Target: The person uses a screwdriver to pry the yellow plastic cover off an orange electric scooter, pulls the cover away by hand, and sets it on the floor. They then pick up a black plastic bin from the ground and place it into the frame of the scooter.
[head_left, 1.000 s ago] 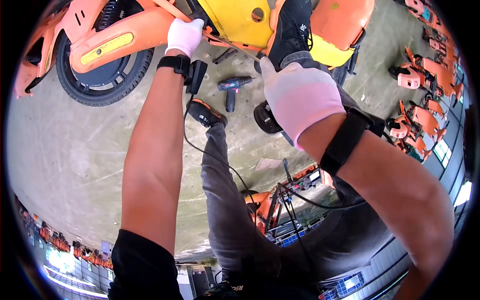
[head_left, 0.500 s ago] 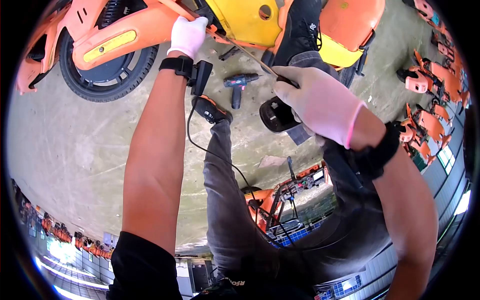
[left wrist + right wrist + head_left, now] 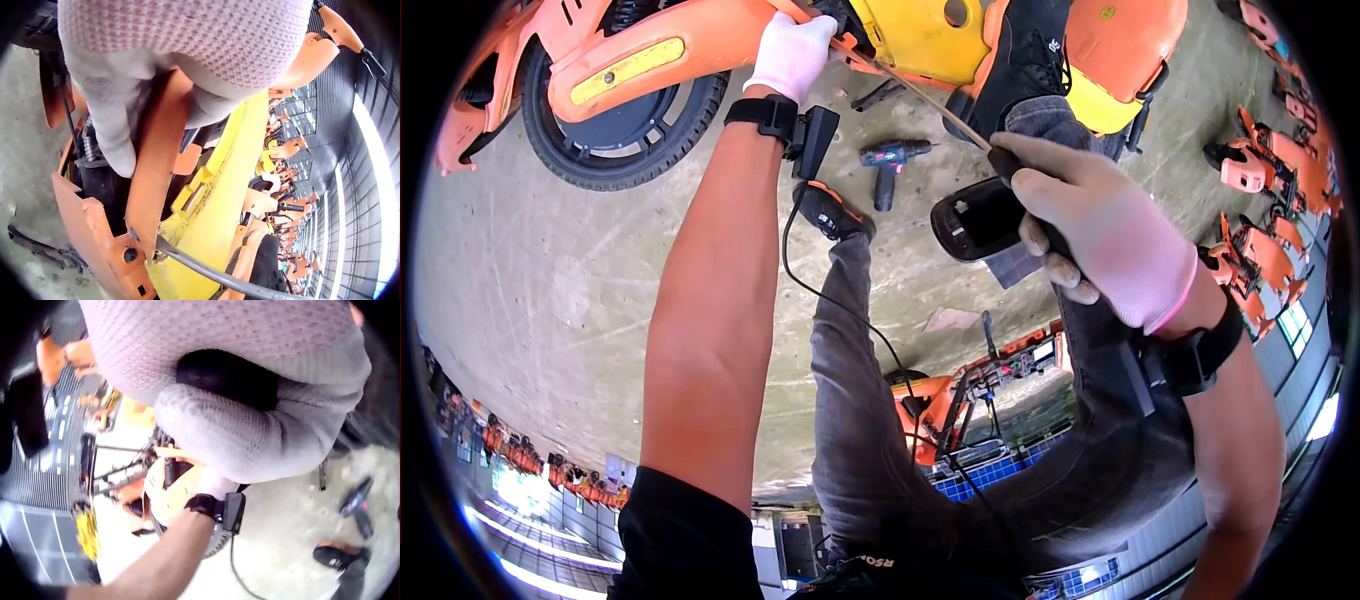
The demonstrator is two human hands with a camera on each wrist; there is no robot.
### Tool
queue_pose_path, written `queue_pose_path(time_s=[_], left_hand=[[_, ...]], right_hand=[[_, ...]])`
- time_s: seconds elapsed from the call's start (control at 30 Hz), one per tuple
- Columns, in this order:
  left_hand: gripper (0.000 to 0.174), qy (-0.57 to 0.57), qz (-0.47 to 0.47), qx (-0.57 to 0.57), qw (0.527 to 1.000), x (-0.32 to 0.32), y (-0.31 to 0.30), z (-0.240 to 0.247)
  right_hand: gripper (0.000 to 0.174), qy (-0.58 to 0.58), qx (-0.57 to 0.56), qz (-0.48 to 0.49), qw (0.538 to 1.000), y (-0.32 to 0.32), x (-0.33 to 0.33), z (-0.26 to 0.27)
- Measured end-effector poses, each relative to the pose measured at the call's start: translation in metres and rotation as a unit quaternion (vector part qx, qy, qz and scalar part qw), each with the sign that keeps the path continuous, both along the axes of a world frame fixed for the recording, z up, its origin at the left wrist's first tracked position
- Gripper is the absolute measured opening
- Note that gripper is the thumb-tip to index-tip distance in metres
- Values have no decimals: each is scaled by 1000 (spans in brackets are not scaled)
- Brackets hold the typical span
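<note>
The head view is bright and fairly sharp, with white glare from an opening (image 3: 522, 490) at lower left; fisheye curvature bends everything toward black, vignetted edges. In the left wrist view a pale strip (image 3: 383, 159) overhead is blown out; the right wrist view looks washed-out, its floor (image 3: 281, 519) hazy

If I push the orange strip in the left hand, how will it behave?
The orange strip looks thin and flat, so it probably flexes. Its plastic-like look suggests it's light for its length. Its narrow end, by the metal shaft, may crack if forced.
</note>
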State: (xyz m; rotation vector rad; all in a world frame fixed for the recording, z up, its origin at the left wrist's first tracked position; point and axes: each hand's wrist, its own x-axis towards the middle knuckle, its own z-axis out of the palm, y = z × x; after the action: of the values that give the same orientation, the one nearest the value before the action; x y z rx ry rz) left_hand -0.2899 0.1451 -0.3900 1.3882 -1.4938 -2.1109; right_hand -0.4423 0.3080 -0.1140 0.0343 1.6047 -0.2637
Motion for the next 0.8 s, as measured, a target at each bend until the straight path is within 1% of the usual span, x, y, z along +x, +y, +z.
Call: queue_pose_path(time_s=[0.03, 0.07, 0.1, 0.13, 0.17, 0.2, 0.23, 0.3, 0.33, 0.37, 0.4, 0.43, 0.47, 0.5, 0.53, 0.57, 0.6, 0.63, 0.67, 0.7, 0.73, 0.77, 0.8], left_hand=[[28, -5, -1, 4, 1000, 0, -1, -2], [28, -7, -5, 5, 1000, 1, -1, -3], [29, -26, -14, -8, 1000, -3, -4, -4], [29, -48, -24, -18, 998, -4, -5, -5], [30, -56, -179, -205, 961, 1, -8, -5], [31, -46, -76, -107, 990, -3, -5, -7], [31, -35, 26, -7, 999, -7, -1, -8], [32, -47, 3, -7, 999, -11, 2, 18], [33, -64, -17, -6, 998, -11, 2, 26], [33, -63, -16, -6, 998, -11, 2, 24], [33, -80, -10, -20, 997, -12, 2, 17], [33, -99, -6, -33, 995, -12, 1, 10], [33, -99, -9, -30, 995, -10, 3, 8], [31, -67, -18, -24, 997, -9, 5, 7], [29, -36, -26, -25, 999, -9, 1, 5], [29, -34, -25, -26, 999, -11, 1, 7], [28, -72, -62, -75, 993, -10, -1, 7], [27, -112, -104, -122, 981, -7, -2, 7], [26, -78, -41, -15, 996, -7, -6, 0], [26, -78, -42, -14, 996, -5, -4, -7], [25, -82, -62, -57, 993, -2, -6, -13], [24, -83, -80, -97, 989, -1, -7, -14], [21, -62, -93, -96, 989, 2, -7, -14]], right_hand=[[44, 0, 0, -1, 1000, 3, 3, -6], [44, 172, -112, 315, 927, 6, 13, -12], [44, 323, -207, 586, 714, 5, 19, -13], [44, 318, -187, 596, 713, 6, 21, -5], [44, 315, -183, 596, 716, 2, 27, -2], [43, 320, -167, 620, 697, -3, 28, -1], [40, 341, -161, 620, 688, -6, 35, -2], [38, 363, -152, 619, 680, -4, 46, -8], [35, 344, -142, 554, 745, -1, 49, -13], [33, 322, -130, 485, 803, 4, 51, -18], [22, 309, -154, 338, 875, 12, 49, -22], [26, 201, -138, 184, 952, 19, 41, -26], [27, 193, -160, 126, 960, 26, 46, -29], [29, 187, -179, 71, 963, 33, 52, -34], [31, 152, -161, -11, 975, 38, 61, -37], [33, 116, -140, -94, 979, 42, 71, -36], [36, 90, -104, -204, 969, 38, 85, -32], [40, 64, -83, -266, 958, 40, 97, -37], [42, 17, -65, -316, 947, 42, 103, -34], [44, -29, -50, -360, 931, 43, 106, -32], [44, -33, -52, -360, 931, 47, 112, -37], [46, -88, -63, -438, 892, 52, 117, -44], [48, -141, -72, -513, 843, 56, 121, -47]])
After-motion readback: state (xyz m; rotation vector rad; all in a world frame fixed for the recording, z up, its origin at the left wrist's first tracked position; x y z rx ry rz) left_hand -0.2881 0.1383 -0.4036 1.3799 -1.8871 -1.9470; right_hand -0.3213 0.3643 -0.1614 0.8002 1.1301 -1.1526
